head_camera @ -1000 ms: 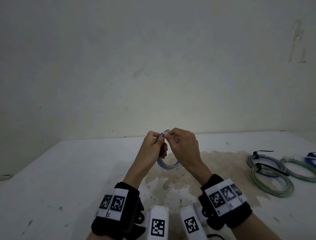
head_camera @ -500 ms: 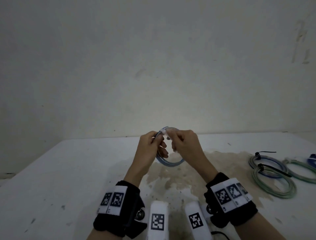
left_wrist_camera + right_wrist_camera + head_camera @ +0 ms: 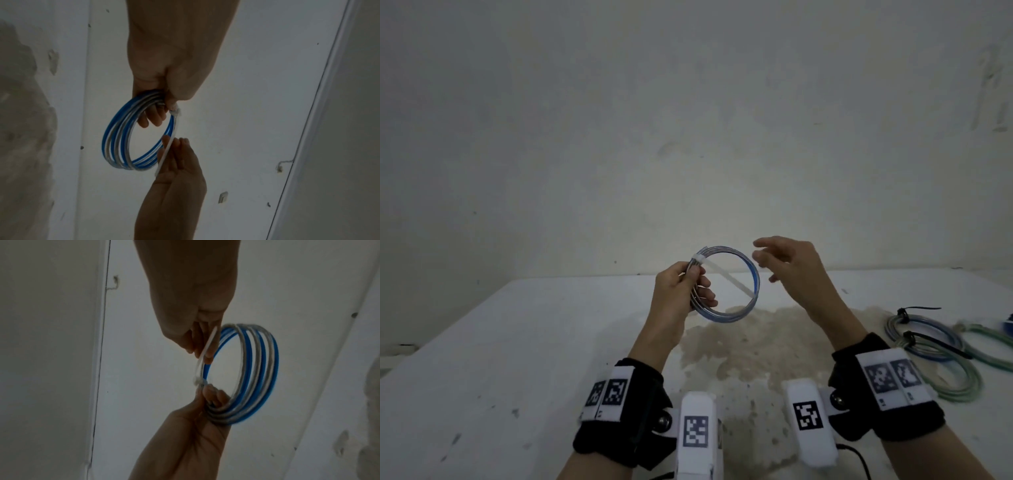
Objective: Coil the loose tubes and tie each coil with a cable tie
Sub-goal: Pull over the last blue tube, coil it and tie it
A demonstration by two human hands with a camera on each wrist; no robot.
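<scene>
Left hand (image 3: pixel 677 291): fingers clenched round the blue-and-clear tube coil (image 3: pixel 726 284), thumb just below the tie head; coil held above the worktop (image 3: pixel 524 342), centre of head view.
Cable tie (image 3: pixel 727 275): white, cinched at coil's upper left; tail slants across the ring toward lower right.
Right hand (image 3: pixel 789 265): right of the coil, fingers released and spread in head view; whether they touch the tail, cannot tell.
Tied coils (image 3: pixel 941 353): right edge, on worktop.

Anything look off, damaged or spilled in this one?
Yes: a large brownish stain mars the white table beneath the hands, like a dried spill or worn surface. Otherwise normal: the left hand holds a blue coil with a white tie.
</scene>
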